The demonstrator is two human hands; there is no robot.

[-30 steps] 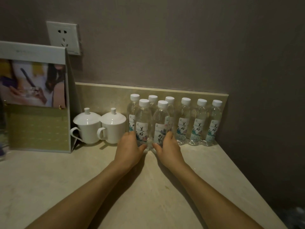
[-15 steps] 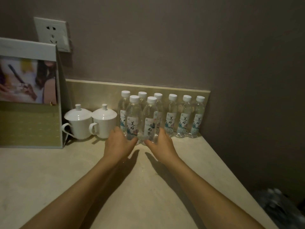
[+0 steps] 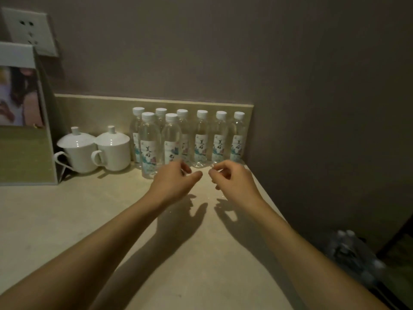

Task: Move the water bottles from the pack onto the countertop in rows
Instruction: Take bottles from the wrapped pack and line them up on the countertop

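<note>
Several clear water bottles with white caps stand in a back row point(image 3: 202, 139) against the beige backsplash. Two more bottles point(image 3: 150, 146) point(image 3: 171, 142) stand in front of that row at its left. My left hand point(image 3: 173, 182) hovers just in front of the two front bottles, fingers loosely curled and holding nothing. My right hand point(image 3: 232, 179) hovers to the right of it, also loosely curled and empty. The pack of bottles point(image 3: 355, 256) lies blurred on the floor at the lower right, below the counter's edge.
Two white lidded cups point(image 3: 78, 151) point(image 3: 114, 151) stand left of the bottles. A standing card holder point(image 3: 24, 121) fills the far left, with a wall socket point(image 3: 29, 30) above it. The beige countertop point(image 3: 67, 220) ends at the right, beside a dark wall.
Both hands have let go of the two front bottles and pulled back and to the right. The view has swung right and down, bringing the pack on the floor into sight.
</note>
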